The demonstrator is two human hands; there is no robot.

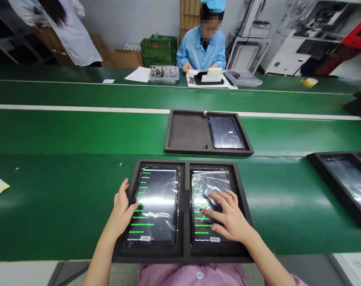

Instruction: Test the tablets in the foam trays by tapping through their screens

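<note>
A black foam tray (pixel 184 186) lies in front of me with two tablets in its two pockets, both wrapped in clear film and showing green text on dark screens. My left hand (pixel 122 209) rests at the left edge of the left tablet (pixel 156 204), thumb on its screen edge. My right hand (pixel 226 216) lies on the right tablet (pixel 208 198) with fingers spread, fingertips touching the screen. Neither hand holds anything.
A second foam tray (pixel 186 133) farther on the green belt holds one dark tablet (pixel 226 132) in its right pocket. Another tray (pixel 342 182) with a tablet sits at the right. A person in blue (pixel 202 47) works across the line, another in white stands at the far left.
</note>
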